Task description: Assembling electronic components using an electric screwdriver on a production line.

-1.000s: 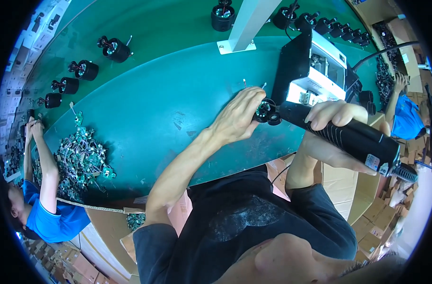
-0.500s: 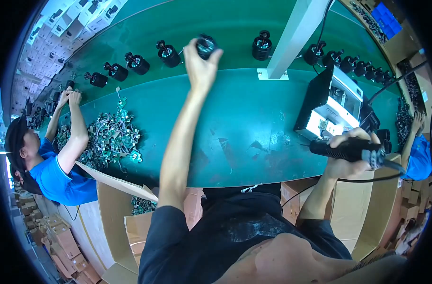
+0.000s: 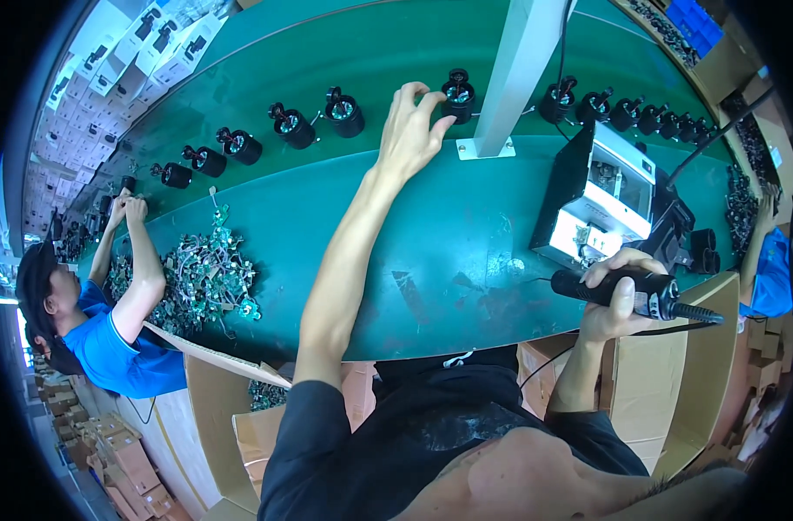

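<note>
My left hand [image 3: 409,135] reaches over the green belt, its fingers spread and nothing in them. Just beyond its fingertips stands a black cylindrical housing [image 3: 457,97] with a hinged black bracket on top; whether they touch I cannot tell. Another such housing [image 3: 344,115] stands to the left of this hand, its open top showing parts inside. In my right hand [image 3: 621,295] is a black corded electric screwdriver [image 3: 573,286], held level above the bench's near right side. Behind it sits a black-and-white screw feeder [image 3: 607,195] with a lit front.
A white metal post [image 3: 511,78] rises between the housings. More housings [image 3: 242,146] line the belt on both sides. Wired green circuit boards [image 3: 207,273] lie heaped at left, beside a co-worker [image 3: 123,334] in blue. Open cardboard boxes [image 3: 218,391] stand along the near edge.
My left hand has let go of a housing, which now stands on the belt, and has moved right to the one by the post. The screwdriver has shifted slightly left and down.
</note>
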{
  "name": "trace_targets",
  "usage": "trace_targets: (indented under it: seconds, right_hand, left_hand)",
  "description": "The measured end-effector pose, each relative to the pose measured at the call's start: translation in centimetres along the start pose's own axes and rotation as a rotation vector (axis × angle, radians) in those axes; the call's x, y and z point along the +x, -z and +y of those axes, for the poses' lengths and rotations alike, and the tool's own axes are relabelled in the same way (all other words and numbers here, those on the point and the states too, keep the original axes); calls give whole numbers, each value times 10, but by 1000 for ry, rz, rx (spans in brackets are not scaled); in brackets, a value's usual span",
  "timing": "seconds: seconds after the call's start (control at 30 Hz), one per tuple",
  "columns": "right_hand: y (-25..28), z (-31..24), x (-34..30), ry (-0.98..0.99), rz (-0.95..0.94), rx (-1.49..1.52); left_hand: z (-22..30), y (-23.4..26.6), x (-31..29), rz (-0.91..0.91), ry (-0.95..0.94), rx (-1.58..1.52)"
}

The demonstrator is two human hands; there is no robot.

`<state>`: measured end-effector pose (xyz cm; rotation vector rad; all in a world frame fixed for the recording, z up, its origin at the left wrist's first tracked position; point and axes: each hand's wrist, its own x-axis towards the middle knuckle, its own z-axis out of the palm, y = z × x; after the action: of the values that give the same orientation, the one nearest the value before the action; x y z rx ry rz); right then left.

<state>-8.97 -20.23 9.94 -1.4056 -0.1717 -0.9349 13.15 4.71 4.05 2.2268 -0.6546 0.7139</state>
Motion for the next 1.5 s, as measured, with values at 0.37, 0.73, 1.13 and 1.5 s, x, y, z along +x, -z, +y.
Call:
trace_targets:
  seconds: [0.37, 0.73, 1.13, 1.5]
  right_hand:
    - [-1, -2, -10, -2, 47, 55]
    - [12, -21, 12, 104, -32, 146]
    - [12, -26, 67, 94, -264, 272]
    - [-52, -16, 45, 190, -195, 388]
  left_hand:
    - [-30, -33, 18, -200, 291, -383]
    - [81, 18, -63, -108, 109, -422]
    - [94, -15, -101, -211, 26, -576]
    - [96, -22, -104, -257, 137, -668]
